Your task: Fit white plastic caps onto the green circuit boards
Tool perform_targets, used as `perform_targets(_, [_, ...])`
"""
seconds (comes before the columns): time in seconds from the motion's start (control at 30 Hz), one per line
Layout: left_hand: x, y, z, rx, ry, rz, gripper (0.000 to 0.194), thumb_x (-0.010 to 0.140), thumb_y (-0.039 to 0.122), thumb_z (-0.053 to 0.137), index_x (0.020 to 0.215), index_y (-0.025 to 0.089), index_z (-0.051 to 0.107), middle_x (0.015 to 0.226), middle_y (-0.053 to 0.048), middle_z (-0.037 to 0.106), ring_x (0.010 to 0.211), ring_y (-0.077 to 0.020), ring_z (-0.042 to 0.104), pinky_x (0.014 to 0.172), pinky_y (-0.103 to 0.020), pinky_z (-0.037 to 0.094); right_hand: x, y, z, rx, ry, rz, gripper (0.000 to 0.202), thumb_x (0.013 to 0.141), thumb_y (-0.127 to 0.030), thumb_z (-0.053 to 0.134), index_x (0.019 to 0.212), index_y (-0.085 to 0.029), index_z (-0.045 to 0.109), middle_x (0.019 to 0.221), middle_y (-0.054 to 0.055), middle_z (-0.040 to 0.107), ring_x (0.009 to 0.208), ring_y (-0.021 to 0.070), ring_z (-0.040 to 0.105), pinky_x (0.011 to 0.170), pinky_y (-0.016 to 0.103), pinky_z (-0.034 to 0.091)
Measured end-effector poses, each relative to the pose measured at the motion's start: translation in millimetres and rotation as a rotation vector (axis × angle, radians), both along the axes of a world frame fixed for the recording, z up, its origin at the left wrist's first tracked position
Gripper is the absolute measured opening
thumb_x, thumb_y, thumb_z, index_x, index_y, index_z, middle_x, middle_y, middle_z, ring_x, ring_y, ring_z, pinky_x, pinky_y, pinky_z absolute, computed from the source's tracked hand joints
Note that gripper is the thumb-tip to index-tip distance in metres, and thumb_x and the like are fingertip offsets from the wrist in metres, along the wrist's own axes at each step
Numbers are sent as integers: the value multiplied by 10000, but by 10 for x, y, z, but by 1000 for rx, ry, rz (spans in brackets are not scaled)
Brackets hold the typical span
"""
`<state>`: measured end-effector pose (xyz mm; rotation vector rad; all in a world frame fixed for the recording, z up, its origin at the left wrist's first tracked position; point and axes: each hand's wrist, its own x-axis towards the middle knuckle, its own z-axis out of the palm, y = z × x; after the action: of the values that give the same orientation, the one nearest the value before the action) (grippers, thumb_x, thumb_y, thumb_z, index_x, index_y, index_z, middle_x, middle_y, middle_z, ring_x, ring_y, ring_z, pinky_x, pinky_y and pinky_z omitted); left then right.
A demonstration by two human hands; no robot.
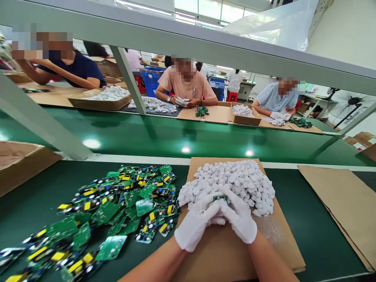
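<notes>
Both my hands wear white gloves and meet over the cardboard sheet (235,254). Between the fingertips of my left hand (198,219) and my right hand (239,215) is a small green circuit board (220,198), seen edge-on and mostly covered by the gloves. Fingers of both hands close around it, thumbs together on the near side. Right behind the hands rises a heap of small white pieces (235,176), too small to name for sure. To the left lies a wide pile of green circuit boards (105,211) with yellow, black and white components.
A grey metal frame (188,23) crosses above the bench. Flat cardboard (343,199) lies at the right, and a cardboard box (23,160) stands at the left. Beyond the green belt (164,135), several people sit with trays of white pieces (107,94).
</notes>
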<state>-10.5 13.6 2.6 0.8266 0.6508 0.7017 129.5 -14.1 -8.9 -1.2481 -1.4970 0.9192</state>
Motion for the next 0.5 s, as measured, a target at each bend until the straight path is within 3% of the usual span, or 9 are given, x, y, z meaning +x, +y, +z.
perform_targets(0.2, [10, -36, -9, 92, 56, 19, 404, 729, 374, 650, 1083, 190, 586, 875, -56, 594, 764, -159, 559, 656, -286, 505, -5, -27, 81, 5, -48, -44, 470, 853, -474, 493, 1242, -214, 533, 1103, 41, 639, 1012, 229, 583, 912, 333, 467])
perform_targets(0.33, [-32, -22, 259, 188, 156, -3, 438, 741, 401, 624, 1120, 186, 576, 835, -62, 611, 734, -172, 570, 633, -289, 495, 6, -65, 45, 77, 247, -17, 657, 875, -582, 361, 1397, -191, 274, 1136, 88, 600, 953, 221, 602, 836, 355, 518])
perform_targets(0.43, [-76, 315, 517, 319, 288, 67, 562, 716, 445, 633, 1207, 204, 502, 725, -32, 619, 646, -168, 569, 600, -291, 473, 8, -100, -30, 41, 339, -111, 669, 900, -579, 270, 1431, -198, 127, 1057, 113, 611, 740, 192, 632, 577, 322, 571])
perform_targets(0.5, [-90, 746, 596, 457, 421, 156, 553, 666, 442, 678, 1130, 166, 556, 818, -66, 655, 778, -204, 593, 708, -309, 467, 3, -129, -82, 42, 263, -154, 664, 900, -566, 289, 1432, -203, 125, 1080, 129, 593, 738, 200, 626, 541, 328, 568])
